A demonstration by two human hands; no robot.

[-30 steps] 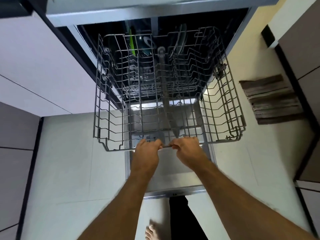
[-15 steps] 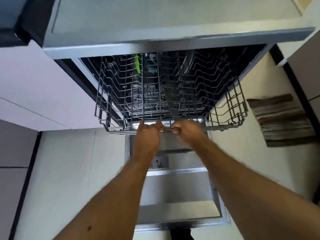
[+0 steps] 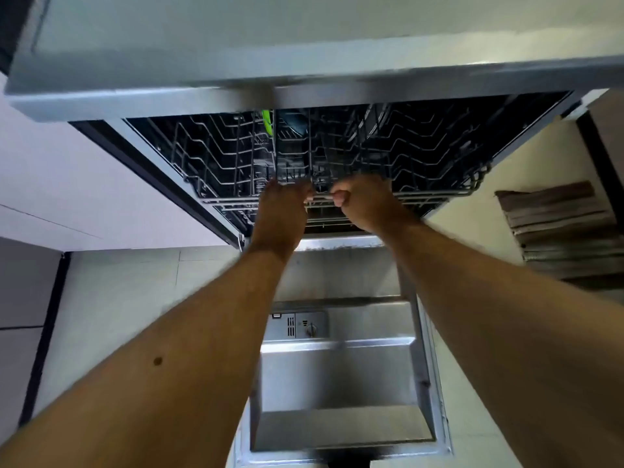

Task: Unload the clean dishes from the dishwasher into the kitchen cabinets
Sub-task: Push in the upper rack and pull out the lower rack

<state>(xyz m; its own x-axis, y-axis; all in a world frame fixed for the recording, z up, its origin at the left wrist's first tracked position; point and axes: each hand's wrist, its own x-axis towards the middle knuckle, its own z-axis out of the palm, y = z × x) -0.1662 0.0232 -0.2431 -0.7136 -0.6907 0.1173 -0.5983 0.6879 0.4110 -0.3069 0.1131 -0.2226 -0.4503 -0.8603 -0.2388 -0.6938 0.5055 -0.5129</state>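
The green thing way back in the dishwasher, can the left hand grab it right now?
Probably not: the left hand grips the rack front rail, and the green thing sits deep behind rack wires.

Across the middle of the frame, a grey wire dishwasher rack sat almost wholly inside the dark dishwasher opening, under a pale grey countertop edge running along the top. The left hand and the right hand gripped the rack's front rail side by side at centre, fingers curled round the wire. A bright green item stood near the rack's back, upper centre. Below the hands, the stainless steel dishwasher door lay open. A brown striped floor mat lay at the right edge.
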